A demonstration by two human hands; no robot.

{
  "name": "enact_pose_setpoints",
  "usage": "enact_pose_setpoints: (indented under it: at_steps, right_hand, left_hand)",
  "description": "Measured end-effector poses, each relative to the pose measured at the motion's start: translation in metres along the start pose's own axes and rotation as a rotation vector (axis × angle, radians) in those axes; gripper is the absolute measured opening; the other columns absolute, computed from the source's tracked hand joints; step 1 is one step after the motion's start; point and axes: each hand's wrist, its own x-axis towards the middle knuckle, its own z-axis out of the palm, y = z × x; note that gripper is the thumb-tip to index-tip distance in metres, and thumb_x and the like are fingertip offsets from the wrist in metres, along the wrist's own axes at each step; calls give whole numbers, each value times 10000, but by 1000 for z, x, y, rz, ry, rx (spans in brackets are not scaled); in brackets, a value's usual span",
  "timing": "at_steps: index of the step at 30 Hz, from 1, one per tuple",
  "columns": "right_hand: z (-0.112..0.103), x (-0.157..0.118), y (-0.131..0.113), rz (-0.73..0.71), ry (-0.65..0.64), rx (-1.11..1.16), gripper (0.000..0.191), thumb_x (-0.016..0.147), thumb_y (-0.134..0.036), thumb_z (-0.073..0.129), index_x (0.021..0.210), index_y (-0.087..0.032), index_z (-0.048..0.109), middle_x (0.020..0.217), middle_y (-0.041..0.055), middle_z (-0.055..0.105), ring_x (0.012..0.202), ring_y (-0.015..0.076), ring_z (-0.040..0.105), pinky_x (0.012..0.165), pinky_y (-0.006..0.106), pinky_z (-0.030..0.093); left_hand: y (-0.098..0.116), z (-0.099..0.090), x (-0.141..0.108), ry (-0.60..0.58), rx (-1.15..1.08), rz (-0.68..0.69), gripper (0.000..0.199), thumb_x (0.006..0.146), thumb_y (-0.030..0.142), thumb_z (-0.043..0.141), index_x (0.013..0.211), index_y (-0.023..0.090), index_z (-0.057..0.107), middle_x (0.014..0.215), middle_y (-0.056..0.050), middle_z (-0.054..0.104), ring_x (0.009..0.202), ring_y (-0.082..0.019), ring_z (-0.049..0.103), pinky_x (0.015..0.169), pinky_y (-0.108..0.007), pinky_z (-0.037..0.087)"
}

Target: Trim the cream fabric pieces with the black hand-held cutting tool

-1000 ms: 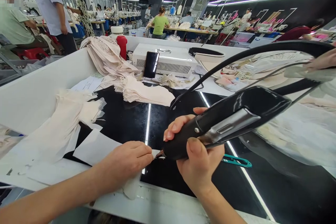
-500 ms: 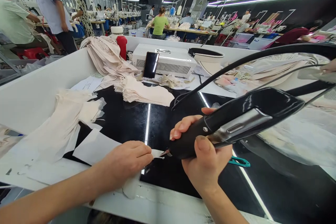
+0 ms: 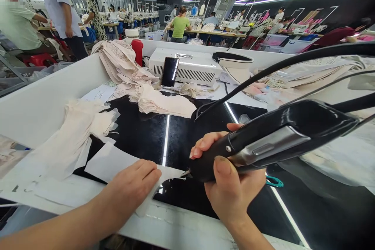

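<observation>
My right hand (image 3: 231, 187) wraps around a black corded handheld electric cutter (image 3: 263, 136), thumb beside its long silver lever. The cutter's thin metal tip points left and meets the narrow end of a white sheet (image 3: 168, 172). On that sheet lies my left hand (image 3: 136, 187), its fingers close together and bent, holding it against the glossy black work surface (image 3: 143, 131). The fingertips partly hide the sheet. Another white piece (image 3: 108, 158) lies just behind my left hand.
Pale cut fabric (image 3: 70, 136) lies at the left, with a beige stack (image 3: 164, 103) behind the work surface. A phone (image 3: 170, 71) leans against a white vented box (image 3: 190, 66). A teal-handled tool (image 3: 274, 181) lies right of my right hand. The cutter's cable (image 3: 263, 72) arches overhead.
My left hand has moved slightly left and flattened over the white sheet, so more of its narrow end shows at the tip. The cutter is tilted nearly the same.
</observation>
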Motion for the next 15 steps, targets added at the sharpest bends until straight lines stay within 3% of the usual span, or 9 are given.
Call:
enact_pose_setpoints:
  at_steps: [4,15]
  right_hand:
    - [2,-5,-2,6,17,-3,414,869,-341,816,1213,-282,595,817,-21,688,622,163,624,540,312,528]
    - [5,-16,-10,-8,17,-5,401,883,-324,809,1216,-270,592,814,-11,676,631,158,619,557,296,536]
  left_hand:
    - [-11,-1,9,31,7,9,385,856,-90,418,1125,169,509,1109,-93,648,960,-228,647,814,-348,608]
    - [-23,-1,13,-32,-87,42,372,879,-53,464,1160,178,541,1213,-102,644,1080,-221,635,897,-338,583]
